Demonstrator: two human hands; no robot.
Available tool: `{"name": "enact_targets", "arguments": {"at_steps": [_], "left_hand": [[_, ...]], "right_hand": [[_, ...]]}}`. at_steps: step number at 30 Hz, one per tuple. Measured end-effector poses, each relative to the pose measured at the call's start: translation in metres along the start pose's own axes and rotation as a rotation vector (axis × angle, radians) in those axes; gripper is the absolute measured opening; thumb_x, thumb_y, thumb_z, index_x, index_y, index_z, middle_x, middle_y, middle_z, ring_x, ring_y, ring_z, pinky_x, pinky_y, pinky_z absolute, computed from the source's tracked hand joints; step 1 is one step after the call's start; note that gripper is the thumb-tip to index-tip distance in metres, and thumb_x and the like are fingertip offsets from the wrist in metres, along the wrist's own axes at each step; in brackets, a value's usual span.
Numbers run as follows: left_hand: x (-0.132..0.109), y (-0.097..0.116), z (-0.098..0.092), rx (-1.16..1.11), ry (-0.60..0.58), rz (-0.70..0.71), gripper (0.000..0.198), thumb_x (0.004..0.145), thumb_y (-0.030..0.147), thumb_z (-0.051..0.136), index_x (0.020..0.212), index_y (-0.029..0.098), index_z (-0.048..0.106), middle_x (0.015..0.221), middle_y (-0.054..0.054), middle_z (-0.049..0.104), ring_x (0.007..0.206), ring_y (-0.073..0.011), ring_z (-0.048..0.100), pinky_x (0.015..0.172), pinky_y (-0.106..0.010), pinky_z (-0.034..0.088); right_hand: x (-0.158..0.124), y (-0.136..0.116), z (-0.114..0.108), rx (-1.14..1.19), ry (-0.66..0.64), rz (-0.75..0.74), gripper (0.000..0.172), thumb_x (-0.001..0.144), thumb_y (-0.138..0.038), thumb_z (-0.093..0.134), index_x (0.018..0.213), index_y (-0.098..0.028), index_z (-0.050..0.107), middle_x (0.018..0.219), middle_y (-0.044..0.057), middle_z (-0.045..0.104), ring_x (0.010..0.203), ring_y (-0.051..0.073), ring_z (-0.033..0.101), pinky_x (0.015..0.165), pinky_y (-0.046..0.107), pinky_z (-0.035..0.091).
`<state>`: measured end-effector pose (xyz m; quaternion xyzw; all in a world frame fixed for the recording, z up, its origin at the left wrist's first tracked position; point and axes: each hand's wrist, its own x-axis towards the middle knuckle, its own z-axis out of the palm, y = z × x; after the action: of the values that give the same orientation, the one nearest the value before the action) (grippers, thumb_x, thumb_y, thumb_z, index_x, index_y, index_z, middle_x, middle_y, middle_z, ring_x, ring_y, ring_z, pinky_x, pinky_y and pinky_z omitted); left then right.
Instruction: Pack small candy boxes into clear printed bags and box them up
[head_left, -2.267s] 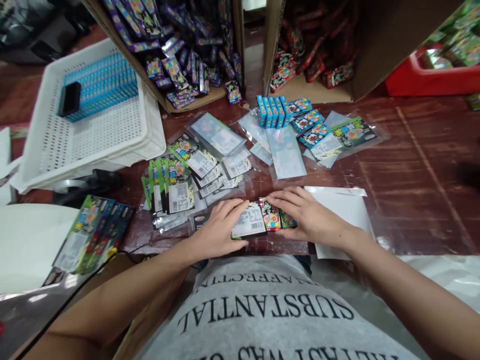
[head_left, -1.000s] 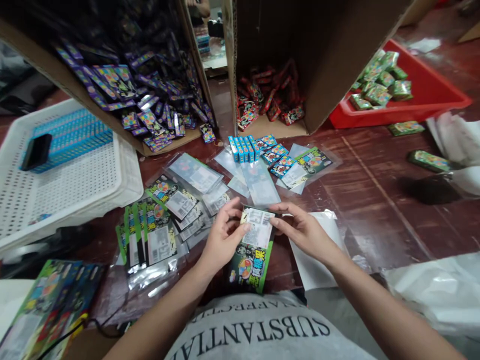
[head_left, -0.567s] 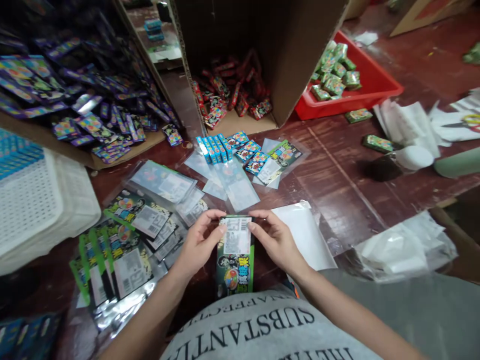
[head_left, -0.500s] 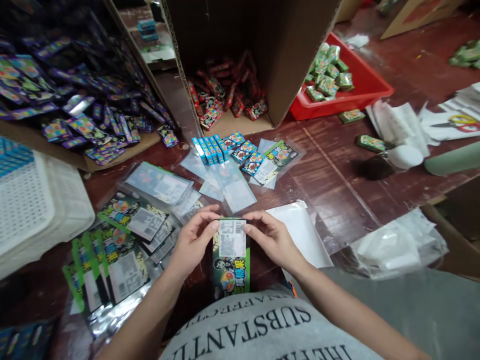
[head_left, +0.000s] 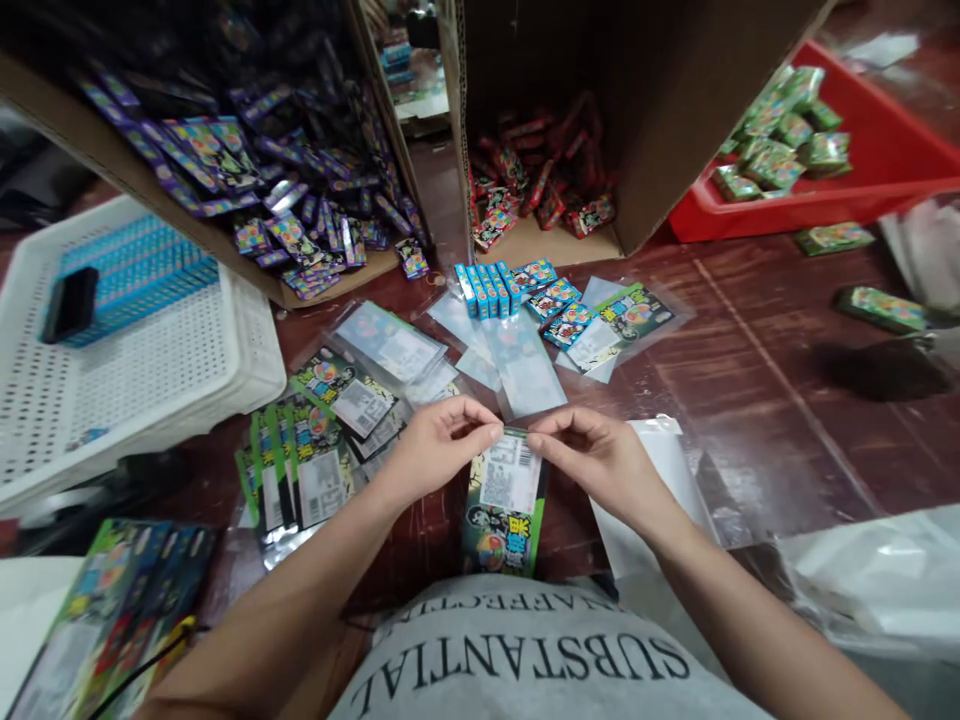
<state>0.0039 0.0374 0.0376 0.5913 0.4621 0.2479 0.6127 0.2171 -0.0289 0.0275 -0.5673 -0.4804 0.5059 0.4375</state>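
Observation:
A green-and-black printed packet (head_left: 501,520) with a white barcode label hangs over the table's front edge area, close to the grey shirt. My left hand (head_left: 450,445) pinches its top left corner between thumb and fingers. At the top right corner, my right hand (head_left: 592,455) pinches it the same way. Just beyond the hands are clear plastic sleeves (head_left: 525,375), a row of small blue boxes (head_left: 487,290) and a few more lying flat. Similar printed packets (head_left: 322,480) lie overlapped to the left.
Cardboard boxes hold purple packs (head_left: 300,225) and red packs (head_left: 551,190). A red tray (head_left: 885,200) with green packs stands at the back right. On the left is a white perforated basket (head_left: 247,345) with blue boxes and a phone. White paper (head_left: 664,480) lies right of the hands.
The view has swung left, so everything appears shifted right and more of the white basket shows. Both hands still hold the packet's top corners.

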Motion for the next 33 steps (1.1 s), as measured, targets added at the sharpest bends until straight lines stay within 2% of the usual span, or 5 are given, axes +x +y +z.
{"name": "enact_targets", "arguments": {"at_steps": [9, 17, 21, 28, 33], "left_hand": [[0.006, 0.015, -0.001, 0.000, -0.190, -0.069, 0.014, 0.078, 0.030, 0.079, 0.085, 0.018, 0.075, 0.090, -0.005, 0.078, 0.082, -0.0176, 0.071, 0.079, -0.035, 0.056], [0.065, 0.011, 0.066, 0.187, -0.577, 0.200, 0.008, 0.087, 0.026, 0.072, 0.084, 0.021, 0.067, 0.128, -0.012, 0.072, 0.113, -0.0251, 0.071, 0.092, -0.040, 0.055], [0.082, 0.010, 0.094, 0.383, -0.682, 0.230, 0.009, 0.089, 0.020, 0.068, 0.084, 0.021, 0.061, 0.133, -0.017, 0.069, 0.120, -0.0293, 0.069, 0.091, -0.042, 0.056], [0.080, 0.011, 0.097, 0.333, -0.677, 0.194, 0.012, 0.091, 0.021, 0.065, 0.083, 0.022, 0.057, 0.127, -0.016, 0.072, 0.123, -0.0280, 0.067, 0.088, -0.038, 0.055], [0.075, 0.011, 0.093, 0.335, -0.643, 0.205, 0.007, 0.091, 0.021, 0.063, 0.086, 0.022, 0.058, 0.122, -0.013, 0.074, 0.120, -0.0272, 0.068, 0.088, -0.038, 0.054]], "right_hand": [[-0.008, -0.002, -0.024, -0.020, -0.144, -0.013, 0.022, 0.092, -0.044, 0.070, 0.090, -0.025, 0.079, 0.093, 0.003, 0.079, 0.086, 0.019, 0.071, 0.081, 0.033, 0.056], [0.008, 0.016, -0.137, -0.763, -0.133, -0.396, 0.030, 0.101, -0.035, 0.055, 0.124, -0.029, 0.073, 0.115, 0.010, 0.073, 0.109, 0.027, 0.064, 0.098, 0.050, 0.047], [0.027, 0.038, -0.171, -0.980, -0.295, -0.419, 0.032, 0.101, -0.036, 0.054, 0.126, -0.028, 0.072, 0.122, 0.011, 0.072, 0.113, 0.029, 0.061, 0.098, 0.048, 0.045], [0.027, 0.046, -0.175, -0.931, -0.344, -0.348, 0.024, 0.100, -0.036, 0.055, 0.097, -0.024, 0.076, 0.097, 0.008, 0.073, 0.089, 0.023, 0.062, 0.084, 0.039, 0.045], [0.004, 0.013, -0.175, -0.508, -0.188, -0.240, 0.019, 0.095, -0.041, 0.064, 0.091, -0.025, 0.072, 0.088, 0.004, 0.072, 0.081, 0.020, 0.065, 0.075, 0.035, 0.050]]}}
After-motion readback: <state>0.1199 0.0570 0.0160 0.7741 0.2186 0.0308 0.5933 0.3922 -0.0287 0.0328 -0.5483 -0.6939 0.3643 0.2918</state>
